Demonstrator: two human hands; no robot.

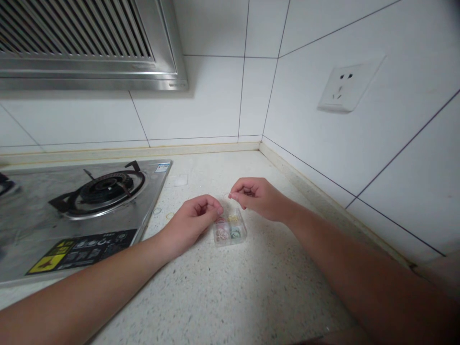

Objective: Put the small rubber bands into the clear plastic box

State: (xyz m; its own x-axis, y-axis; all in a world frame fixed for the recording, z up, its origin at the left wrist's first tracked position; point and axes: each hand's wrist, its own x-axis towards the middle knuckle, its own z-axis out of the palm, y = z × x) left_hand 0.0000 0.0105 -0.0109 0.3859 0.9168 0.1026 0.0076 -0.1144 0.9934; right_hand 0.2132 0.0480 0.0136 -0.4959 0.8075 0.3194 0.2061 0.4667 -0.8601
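We observe a clear compartment box (230, 242) on the speckled countertop (208, 292), right of the gas hob (154, 191) and below the two hands. Small coloured bands fill its visible compartments: yellow at rear right, green at front right, pinkish at front left, red partly seen behind. The right hand (262, 197) is raised just beyond the box, thumb and forefinger pinched together on what we read as a thin pale loop (225, 195). The left hand (196, 218) is at the box's left rear side, fingers curled, thumb near forefinger; we cannot tell whether it grips anything. We record a bluish loose band (157, 211) and a yellow loose band (170, 216) beside the hob.
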